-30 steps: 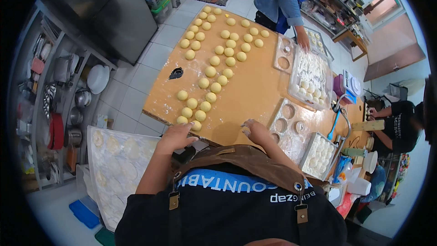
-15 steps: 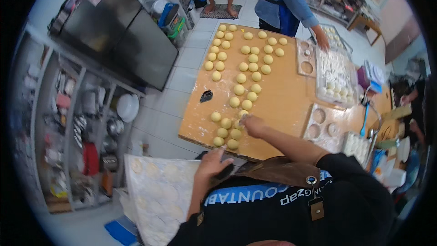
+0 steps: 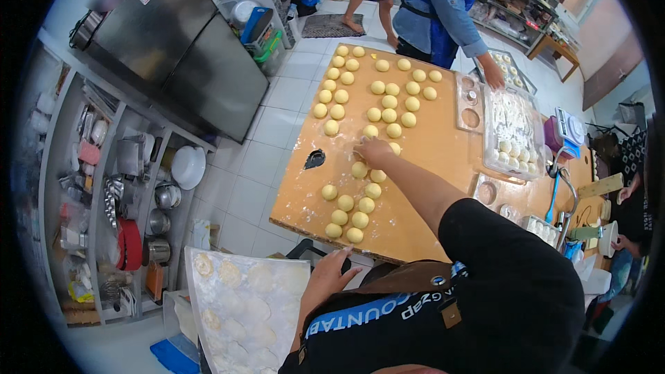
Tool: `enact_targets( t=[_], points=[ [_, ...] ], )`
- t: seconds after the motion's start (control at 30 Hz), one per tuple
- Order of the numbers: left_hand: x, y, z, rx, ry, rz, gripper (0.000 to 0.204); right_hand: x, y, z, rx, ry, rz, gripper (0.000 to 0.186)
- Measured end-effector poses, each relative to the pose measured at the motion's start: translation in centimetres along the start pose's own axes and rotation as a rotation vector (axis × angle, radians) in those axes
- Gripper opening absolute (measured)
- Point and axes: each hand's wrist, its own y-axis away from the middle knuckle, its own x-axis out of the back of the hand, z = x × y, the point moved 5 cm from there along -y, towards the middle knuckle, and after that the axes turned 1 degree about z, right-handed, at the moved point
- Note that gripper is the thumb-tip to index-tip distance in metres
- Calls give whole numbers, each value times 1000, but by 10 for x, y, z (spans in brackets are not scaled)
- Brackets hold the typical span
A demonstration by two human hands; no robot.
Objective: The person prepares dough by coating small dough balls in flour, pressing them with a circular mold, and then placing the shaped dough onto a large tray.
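Pale-yellow dough balls (image 3: 359,170) dot a tan tabletop (image 3: 443,145), probably light, soft and easily dented, best cupped round their sides. Right hand (image 3: 374,152) is among them, grip hidden, so I cannot tell; left hand (image 3: 327,275), thumb spread wide, is beside the near edge.

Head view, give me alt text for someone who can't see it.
A person's right hand reaches among dough balls on a table. The left hand is open beside a floured tray; a co-worker's hand is at a plastic tub.

upper left: fridge (image 3: 183,52) | left: shelves (image 3: 102,187), white basin (image 3: 188,167), steel pot (image 3: 158,251) | top centre: mat (image 3: 327,25) | upper right: wooden stool (image 3: 556,48), rack (image 3: 514,14)
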Motion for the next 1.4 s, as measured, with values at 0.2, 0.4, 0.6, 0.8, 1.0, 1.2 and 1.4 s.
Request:
enact_targets(
  t=[0.2,0.4,0.6,0.8,1.0,1.2,1.4],
  points=[
    [-4,-3,4,-88,-43,-53,48,14,15,8,40,-71,287,34],
    [-10,-33,16,-120,-123,-100,45,20,112,35,-103,-374,431,49],
    [-45,-72,78,-407,-207,-306,47,-51,310,116,-398,-531,450,50],
    [-102,-91,141,-637,-233,-492,47,-110,523,164,-1054,-525,748,51],
    [-161,-87,221,-849,-313,-655,46,-179,611,180,-1362,-461,659,48],
    [-210,-74,262,-852,-330,-610,45,-193,635,196,-1116,-550,755,43],
    [-242,-44,266,-709,-325,-566,46,-225,671,221,-1090,-550,392,22]
  ],
)
